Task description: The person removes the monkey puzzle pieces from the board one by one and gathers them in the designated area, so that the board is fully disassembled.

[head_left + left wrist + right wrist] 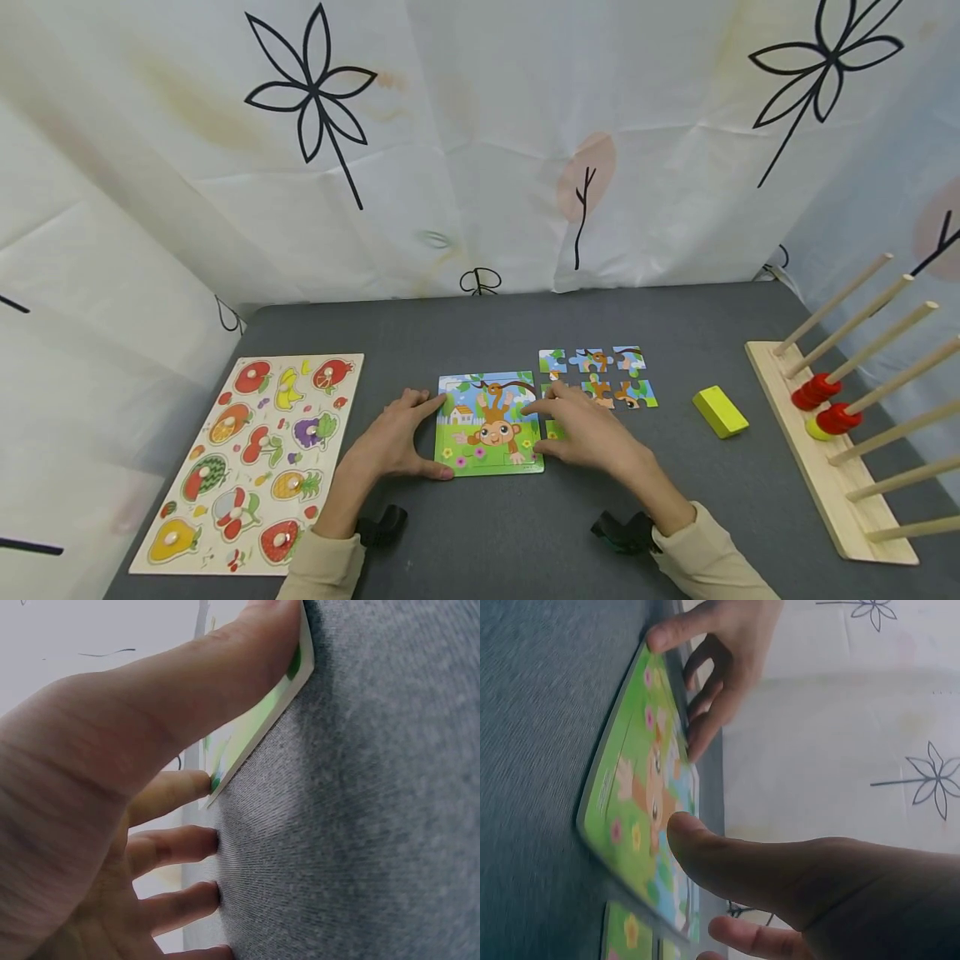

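A square monkey picture puzzle (491,429) lies flat on the grey table between the two hands. At its left side, my left hand (390,437) has thumb and index finger spread along the border. The left wrist view shows that thumb over a corner of the puzzle (262,720), the other fingers reaching down to the table. My right hand (592,429) is at the right side, thumb and index finger apart. Seen from the right wrist, its thumb is over the puzzle's edge (641,787). Loose jigsaw pieces (632,358) lie behind and partly under the right hand.
A fruit board (251,400) with several knobbed pieces lies at the left. Toward the right are a yellow block (721,412) and a wooden peg rack (817,467) bearing red and yellow rings (816,390). White printed cloth (480,150) hangs behind the table.
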Tool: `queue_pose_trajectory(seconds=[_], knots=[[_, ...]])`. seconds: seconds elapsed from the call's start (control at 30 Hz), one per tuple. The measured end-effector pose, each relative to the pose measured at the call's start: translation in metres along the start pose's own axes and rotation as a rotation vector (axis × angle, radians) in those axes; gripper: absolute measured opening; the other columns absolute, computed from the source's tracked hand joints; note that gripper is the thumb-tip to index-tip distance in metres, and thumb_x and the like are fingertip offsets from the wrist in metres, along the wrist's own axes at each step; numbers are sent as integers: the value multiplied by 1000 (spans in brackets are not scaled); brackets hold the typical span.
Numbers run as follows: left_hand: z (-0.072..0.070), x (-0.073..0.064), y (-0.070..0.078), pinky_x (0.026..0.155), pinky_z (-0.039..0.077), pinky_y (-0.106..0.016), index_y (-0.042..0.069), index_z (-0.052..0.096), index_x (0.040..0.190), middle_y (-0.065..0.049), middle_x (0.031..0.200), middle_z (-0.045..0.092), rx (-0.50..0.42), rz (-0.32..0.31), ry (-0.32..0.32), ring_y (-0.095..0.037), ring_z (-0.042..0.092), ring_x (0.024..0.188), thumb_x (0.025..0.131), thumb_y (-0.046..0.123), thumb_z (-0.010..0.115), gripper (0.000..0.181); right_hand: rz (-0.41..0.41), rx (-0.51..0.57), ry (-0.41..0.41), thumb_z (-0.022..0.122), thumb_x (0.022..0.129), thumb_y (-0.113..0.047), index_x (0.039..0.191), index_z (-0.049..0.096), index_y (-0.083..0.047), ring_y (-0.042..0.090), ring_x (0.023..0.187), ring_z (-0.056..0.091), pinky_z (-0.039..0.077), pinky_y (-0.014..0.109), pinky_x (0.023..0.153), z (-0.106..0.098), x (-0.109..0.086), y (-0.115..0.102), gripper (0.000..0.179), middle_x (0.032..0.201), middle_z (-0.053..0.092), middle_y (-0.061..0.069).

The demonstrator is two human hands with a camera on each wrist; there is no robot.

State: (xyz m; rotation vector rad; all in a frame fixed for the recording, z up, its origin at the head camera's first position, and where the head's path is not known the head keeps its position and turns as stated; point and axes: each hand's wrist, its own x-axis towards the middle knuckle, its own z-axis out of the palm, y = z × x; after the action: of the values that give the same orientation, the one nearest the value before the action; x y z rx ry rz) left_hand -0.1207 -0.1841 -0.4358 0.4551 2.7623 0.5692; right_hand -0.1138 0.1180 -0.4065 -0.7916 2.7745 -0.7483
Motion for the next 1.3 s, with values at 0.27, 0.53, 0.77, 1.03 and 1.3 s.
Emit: queue_pose_trajectory(seconds=[0.27, 0.53, 0.77, 1.03, 1.3], knots=[[0, 0, 0, 118, 32, -70, 9, 46, 155, -23, 157, 43, 1, 7, 2, -49, 38, 147, 65, 50, 96, 111, -66, 9, -72, 87, 82, -21, 128, 72, -13, 13, 80, 43, 37, 22, 63, 17, 18, -23, 49, 101, 57, 6], [1, 0, 0, 117, 32, -70, 8, 46, 154, -23, 156, 44, -11, 14, 2, -49, 41, 145, 66, 50, 95, 110, -78, -22, -122, 90, 79, -22, 128, 72, -14, 15, 83, 44, 41, 24, 62, 32, 26, -37, 52, 101, 56, 3], [0, 0, -1, 115, 36, -69, 8, 46, 154, -23, 154, 45, -8, 23, 6, -48, 44, 142, 65, 49, 95, 110, -39, -47, -162, 91, 77, -24, 128, 73, -18, 15, 84, 42, 39, 24, 63, 37, 30, -40, 54, 101, 55, 1], [0, 0, -1, 115, 37, -69, 8, 47, 154, -22, 153, 46, -4, 22, 5, -47, 45, 141, 66, 50, 95, 109, -13, -55, -165, 92, 75, -25, 128, 73, -22, 14, 83, 41, 40, 24, 66, 40, 32, -41, 56, 99, 54, 0], [0, 0, -1, 109, 45, -64, 9, 47, 154, -21, 153, 46, 3, 15, 4, -47, 47, 139, 65, 51, 95, 110, -7, -49, -148, 92, 75, -24, 127, 73, -22, 16, 87, 43, 45, 29, 71, 43, 32, -41, 55, 104, 58, 3]])
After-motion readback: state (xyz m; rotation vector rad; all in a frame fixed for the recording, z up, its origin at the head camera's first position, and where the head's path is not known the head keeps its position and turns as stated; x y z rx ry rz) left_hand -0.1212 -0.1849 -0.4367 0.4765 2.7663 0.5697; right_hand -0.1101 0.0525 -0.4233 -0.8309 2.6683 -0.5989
